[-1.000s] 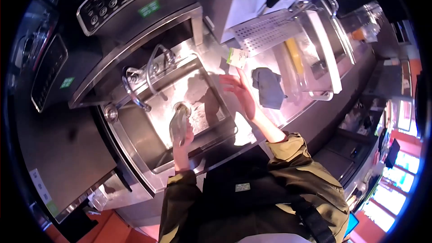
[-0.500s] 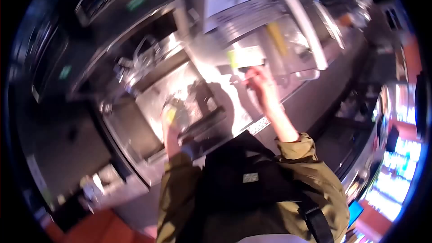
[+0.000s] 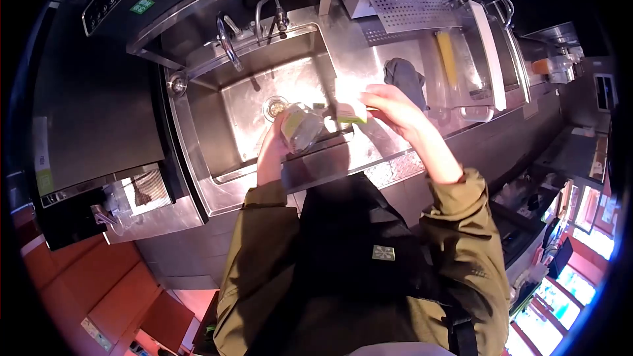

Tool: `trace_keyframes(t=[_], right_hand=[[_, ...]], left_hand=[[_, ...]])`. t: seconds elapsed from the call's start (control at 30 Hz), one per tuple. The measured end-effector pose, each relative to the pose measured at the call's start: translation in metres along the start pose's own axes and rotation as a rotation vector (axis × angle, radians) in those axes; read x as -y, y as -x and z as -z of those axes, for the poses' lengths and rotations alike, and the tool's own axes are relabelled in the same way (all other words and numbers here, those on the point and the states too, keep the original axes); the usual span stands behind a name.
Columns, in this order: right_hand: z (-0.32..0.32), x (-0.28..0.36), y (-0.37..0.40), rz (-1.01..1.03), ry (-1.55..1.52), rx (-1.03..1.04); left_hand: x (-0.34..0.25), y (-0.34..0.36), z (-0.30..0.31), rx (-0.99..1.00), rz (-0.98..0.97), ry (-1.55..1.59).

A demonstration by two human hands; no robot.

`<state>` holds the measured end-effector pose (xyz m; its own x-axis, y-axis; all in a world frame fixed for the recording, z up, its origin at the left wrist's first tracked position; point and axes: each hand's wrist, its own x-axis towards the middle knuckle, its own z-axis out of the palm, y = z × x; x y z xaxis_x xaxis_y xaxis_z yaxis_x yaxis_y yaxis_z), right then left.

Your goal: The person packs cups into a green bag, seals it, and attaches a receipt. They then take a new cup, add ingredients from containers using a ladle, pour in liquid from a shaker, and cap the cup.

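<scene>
My left hand (image 3: 271, 137) is wrapped round a clear plastic container (image 3: 304, 133) with a pale yellow-green patch on its side, tilted over the front edge of the sink (image 3: 211, 125). Thumb and fingers of my right hand (image 3: 395, 109) pinch a white and green label-like piece (image 3: 352, 113). Strong glare washes out much of that piece, which is just right of the container. Behind my right hand, a crumpled dark grey cloth (image 3: 407, 80) lies on the steel counter (image 3: 359, 33).
Two curved faucets (image 3: 227, 43) rise at the sink's back edge, with a drain (image 3: 275, 107) in the basin. A perforated metal plate (image 3: 415, 12) and a long yellow strip (image 3: 446, 58) are to the right. A dark machine (image 3: 99, 92) stands left of the sink.
The view has turned and sharpened. My right hand has brought the white and green piece close to the container. My left hand still holds the container, now nearer the sink's front right corner.
</scene>
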<state>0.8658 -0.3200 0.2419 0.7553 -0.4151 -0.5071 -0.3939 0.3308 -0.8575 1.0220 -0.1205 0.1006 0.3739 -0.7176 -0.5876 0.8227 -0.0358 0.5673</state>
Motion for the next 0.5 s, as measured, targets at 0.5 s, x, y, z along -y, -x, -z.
trace_keyframes(t=[0.5], right_hand=[[-0.027, -0.028, -0.058, -0.094, 0.652, 0.284]], left_hand=[[-0.018, 0.002, -0.029, -0.123, -0.049, -0.492]])
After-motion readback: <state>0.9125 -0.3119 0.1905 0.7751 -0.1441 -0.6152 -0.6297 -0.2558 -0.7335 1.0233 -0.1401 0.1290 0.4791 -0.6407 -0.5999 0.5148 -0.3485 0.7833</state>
